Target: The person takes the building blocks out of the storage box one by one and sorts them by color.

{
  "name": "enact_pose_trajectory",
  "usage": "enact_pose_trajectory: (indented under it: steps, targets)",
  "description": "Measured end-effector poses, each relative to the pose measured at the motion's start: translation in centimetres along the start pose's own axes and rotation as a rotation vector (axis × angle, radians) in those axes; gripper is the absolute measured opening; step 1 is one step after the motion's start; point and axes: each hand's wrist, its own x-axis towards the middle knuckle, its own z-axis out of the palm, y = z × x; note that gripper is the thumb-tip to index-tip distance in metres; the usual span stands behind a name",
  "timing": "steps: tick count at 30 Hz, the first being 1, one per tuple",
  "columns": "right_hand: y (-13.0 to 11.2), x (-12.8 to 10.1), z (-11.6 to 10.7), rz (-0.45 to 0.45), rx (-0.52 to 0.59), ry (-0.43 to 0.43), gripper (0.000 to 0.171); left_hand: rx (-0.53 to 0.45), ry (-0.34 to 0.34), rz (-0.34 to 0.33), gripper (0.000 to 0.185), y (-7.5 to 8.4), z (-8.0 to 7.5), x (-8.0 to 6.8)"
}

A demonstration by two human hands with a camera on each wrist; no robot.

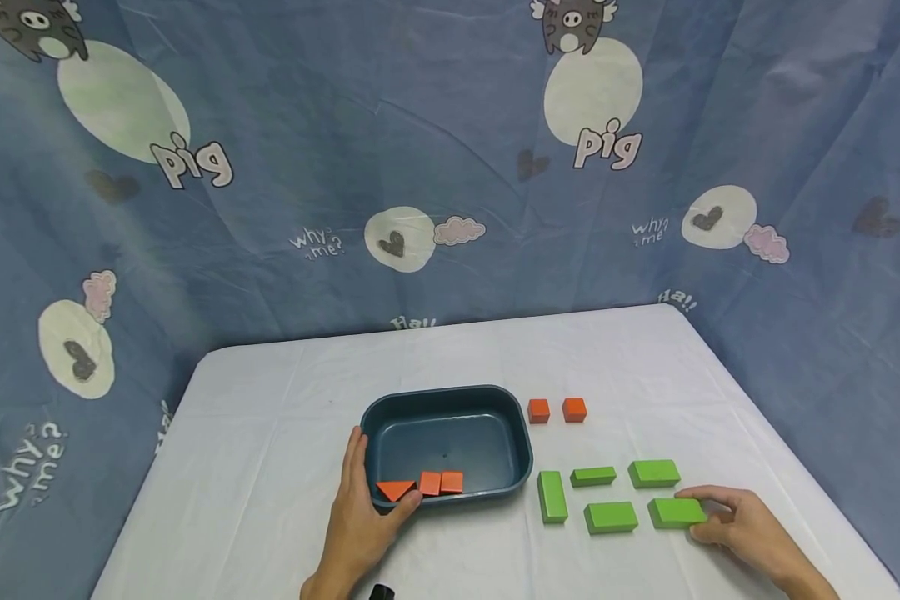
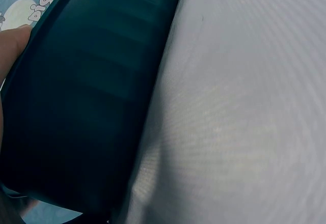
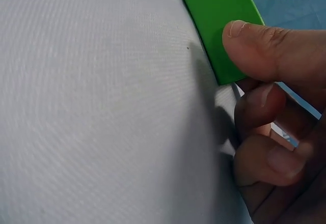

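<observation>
My left hand [image 1: 358, 518] grips the near left corner of a dark teal plastic tray [image 1: 442, 443], fingers along its left side and thumb at the front rim. In the left wrist view the tray's outer wall [image 2: 97, 81] fills much of the picture, with a fingertip at its rim. Inside the tray, along the near wall, lie an orange triangular block [image 1: 395, 490] and two orange square-faced blocks [image 1: 441, 482]. My right hand [image 1: 750, 532] pinches the right end of a green rectangular block [image 1: 675, 513] between thumb and fingers; in the right wrist view the thumb presses on the green block [image 3: 216, 20].
Other green blocks lie right of the tray: an upright-lying one [image 1: 552, 497], a thin one [image 1: 593, 477], one at the front [image 1: 611, 517] and one behind [image 1: 654, 473]. Two orange cubes [image 1: 538, 411] [image 1: 574, 409] sit farther back. A blue printed cloth [image 1: 450, 167] hangs behind the white table [image 1: 255, 467].
</observation>
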Motion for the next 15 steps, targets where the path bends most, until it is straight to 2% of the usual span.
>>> enact_pose_trajectory:
  steps: [9, 15]
  targets:
    - [-0.1, -0.4, 0.0, -0.02, 0.027, -0.007, 0.058, -0.001, 0.007, 0.006, 0.115, 0.1, 0.0, 0.0]
    - [0.2, -1.1, -0.3, -0.003, 0.032, 0.064, 0.062, -0.003, 0.01, 0.014, 0.115, 0.0, 0.0, 0.0]
